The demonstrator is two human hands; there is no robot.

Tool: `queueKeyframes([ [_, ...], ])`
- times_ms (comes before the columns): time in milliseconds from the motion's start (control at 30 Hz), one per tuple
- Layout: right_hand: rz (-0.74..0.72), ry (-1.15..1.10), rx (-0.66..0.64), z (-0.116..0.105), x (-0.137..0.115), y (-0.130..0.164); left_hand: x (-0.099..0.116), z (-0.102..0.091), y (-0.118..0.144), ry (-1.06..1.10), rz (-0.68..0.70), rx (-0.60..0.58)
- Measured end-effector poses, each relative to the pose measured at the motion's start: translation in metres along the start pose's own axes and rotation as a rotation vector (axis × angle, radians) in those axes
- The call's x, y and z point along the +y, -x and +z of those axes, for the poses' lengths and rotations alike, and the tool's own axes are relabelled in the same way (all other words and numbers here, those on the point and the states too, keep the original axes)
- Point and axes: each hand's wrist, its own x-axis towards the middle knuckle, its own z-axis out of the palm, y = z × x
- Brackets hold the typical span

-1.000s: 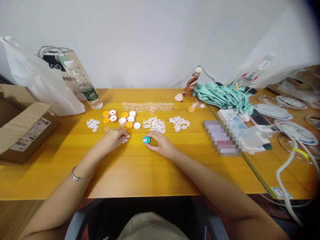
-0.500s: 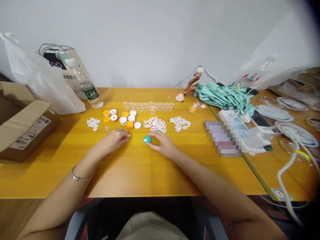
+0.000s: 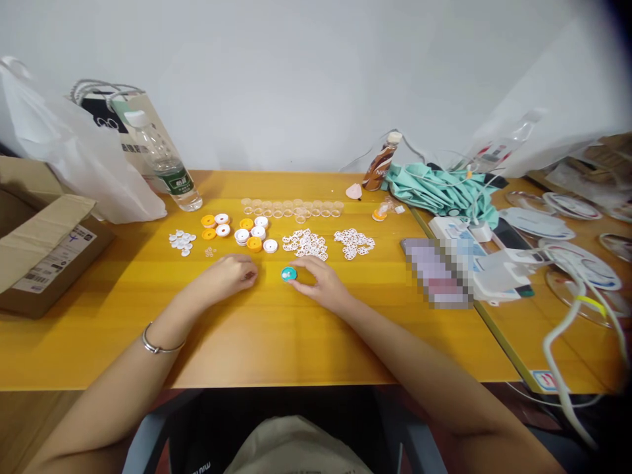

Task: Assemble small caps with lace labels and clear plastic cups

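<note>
Item: teal cap [image 3: 289, 274], on the yellow table [image 3: 276, 342], pinched at its 3 o'clock edge by my right hand [image 3: 320, 283]. My left hand [image 3: 230, 273], at the cap's 9 o'clock, is curled shut, apparently on a small white piece; contents unclear. Risk, I judge: a loose pinch lets the piece roll among the white caps [image 3: 257, 236] at 11 o'clock.

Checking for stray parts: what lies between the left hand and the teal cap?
Head view: only bare yellow table between left hand and teal cap.
</note>
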Motion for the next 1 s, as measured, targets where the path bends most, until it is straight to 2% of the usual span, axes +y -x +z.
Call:
queueKeyframes([
  [133,0.005,0.003,0.034,-0.001,-0.001,0.0,0.001,0.002,-0.002,-0.02,0.025,0.034],
  [267,-0.027,-0.005,0.083,-0.001,-0.004,0.0,0.01,0.004,-0.003,0.004,0.068,0.19],
  [400,-0.064,-0.024,0.074,-0.001,-0.01,0.0,0.029,0.01,-0.005,0.18,0.128,0.384],
  [500,-0.067,-0.04,0.044,0.001,-0.016,0.002,0.044,0.016,-0.007,0.274,0.161,0.454],
  [633,-0.049,-0.051,0.065,0.004,-0.018,0.004,0.054,0.02,-0.009,0.289,0.159,0.511],
  [700,-0.039,-0.068,0.076,0.004,-0.015,0.005,0.053,0.019,-0.009,0.297,0.14,0.523],
  [833,0.027,-0.08,0.097,0.0,-0.002,0.005,0.047,0.018,-0.012,0.328,0.067,0.476],
  [1000,0.022,-0.005,0.048,-0.002,0.009,0.002,0.038,0.031,-0.02,0.312,-0.014,0.383],
])
